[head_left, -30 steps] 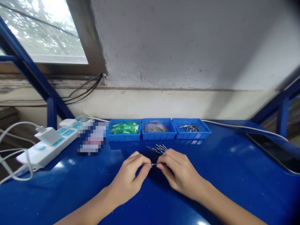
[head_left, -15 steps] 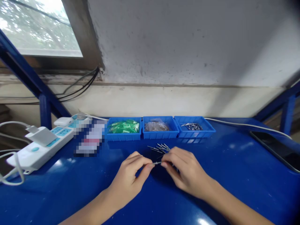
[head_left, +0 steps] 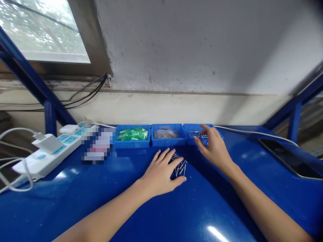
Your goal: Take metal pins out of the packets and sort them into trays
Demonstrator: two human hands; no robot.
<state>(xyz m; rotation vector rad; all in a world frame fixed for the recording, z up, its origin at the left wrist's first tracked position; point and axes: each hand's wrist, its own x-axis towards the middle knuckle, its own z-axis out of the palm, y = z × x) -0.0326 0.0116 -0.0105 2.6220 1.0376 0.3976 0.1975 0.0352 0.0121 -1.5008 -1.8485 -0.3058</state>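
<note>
A small pile of blind rivets (head_left: 182,167) lies on the blue table. My left hand (head_left: 161,173) is spread over the pile's left side, fingers apart, covering some of it; whether the palm touches the rivets is hidden. Over the front right of the right-hand blue bin (head_left: 191,139) reaches my right hand (head_left: 214,149), thumb and fingers apart, with nothing visible between them. Loose rivets (head_left: 199,134) lie in that bin, partly behind the fingers.
A blue bin (head_left: 132,145) of green packets and another bin (head_left: 169,142) of clear bags stand left of the rivet bin. A white power strip (head_left: 37,163) with cables is at far left, a phone (head_left: 290,159) at right. A wall (head_left: 176,50) rises behind.
Both hands had been pinching one rivet between them. Now they are apart: the left has opened over the pile, and the right has moved up and right to the bin, fingers open.
</note>
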